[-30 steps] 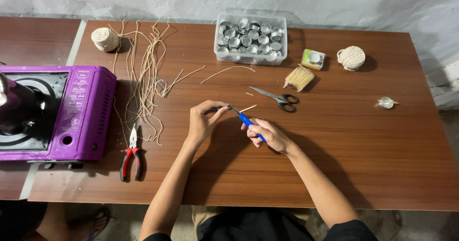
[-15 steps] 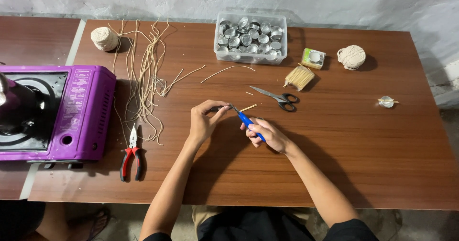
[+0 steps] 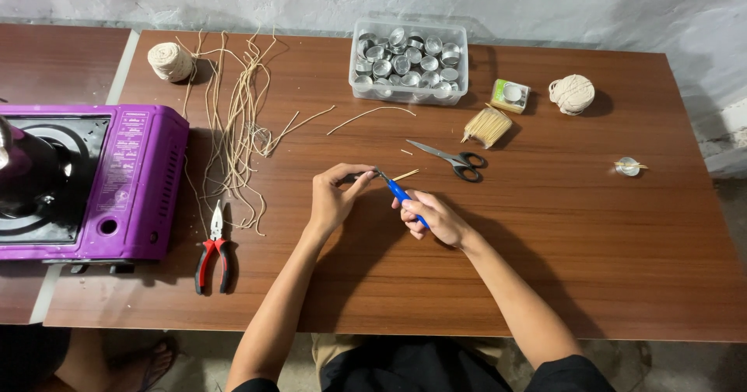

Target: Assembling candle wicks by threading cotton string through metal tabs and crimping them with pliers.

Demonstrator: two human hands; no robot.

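Brown table (image 3: 622,267) fills the view; I sit at its 6 o'clock edge. Purple portable stove (image 3: 117,182) at 9 o'clock with a dark pot (image 3: 23,178) on the burner. Clear tub of small metal cups (image 3: 410,61) at 12 o'clock; loose tan wick strands (image 3: 233,120) spread at 10 to 11 o'clock, a cream twine ball (image 3: 170,61) at their far end; a second twine ball (image 3: 572,94) at 2 o'clock; bundle of short sticks (image 3: 487,126) and black-handled scissors (image 3: 455,159) between 12 and 1 o'clock; red-handled pliers (image 3: 214,246) at 8 o'clock; one small metal cup with a stick across it (image 3: 627,166) at 3 o'clock.

Centre of table: my right hand (image 3: 436,217) is closed around a blue-handled tool (image 3: 405,197), its dark tip pointing toward 10 o'clock; my left hand (image 3: 334,197) pinches a small dark piece (image 3: 359,177) between thumb and forefinger, right at that tip; too small to tell what the piece is. A short wick offcut (image 3: 406,175) lies just beyond the tip.

Risks, as I judge them: the tip sits touching-close to my left fingertips, so a slip under pressure could nick them; the pinched piece is tiny and could spring away across the table; whether the stove is lit I cannot tell, and the strands lie just beside it.
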